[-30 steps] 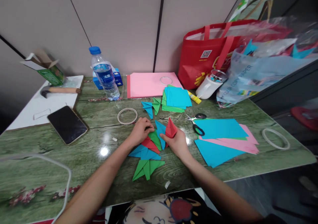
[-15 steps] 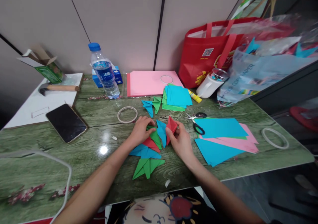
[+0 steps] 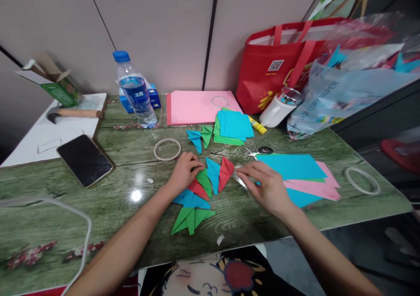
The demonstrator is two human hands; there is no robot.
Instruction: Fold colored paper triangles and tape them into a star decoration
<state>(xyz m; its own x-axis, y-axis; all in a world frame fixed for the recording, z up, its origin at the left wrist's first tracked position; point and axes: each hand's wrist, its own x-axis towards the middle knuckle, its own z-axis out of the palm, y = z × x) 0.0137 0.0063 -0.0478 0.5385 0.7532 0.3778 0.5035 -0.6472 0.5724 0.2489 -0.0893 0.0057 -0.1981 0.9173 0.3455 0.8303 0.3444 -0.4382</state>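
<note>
A curved row of folded paper pieces lies on the table in front of me. A green piece (image 3: 190,220) is at the near end, then a blue piece (image 3: 193,199), a red one (image 3: 198,188), another green one (image 3: 204,181), a blue one (image 3: 213,174) and a red one (image 3: 225,172). My left hand (image 3: 186,172) has its fingers closed at the upper edge of the second green piece. Just right of the last red piece is my right hand (image 3: 265,185), empty, fingers stretched and apart, partly covering the scissors (image 3: 265,150) and paper sheets (image 3: 288,167).
Two more folded pieces, blue (image 3: 194,139) and green (image 3: 206,135), lie beyond, near a tape roll (image 3: 155,150) and a stack of paper squares (image 3: 235,125). Left are a phone (image 3: 84,160), hammer (image 3: 78,113) and water bottle (image 3: 135,95). A white mug (image 3: 278,111) and red bag (image 3: 259,77) stand back right.
My right hand has let go of the red folded piece and moved right, over the scissors and sheets. The red piece now lies flat beside the blue one. My left hand stays about where it was.
</note>
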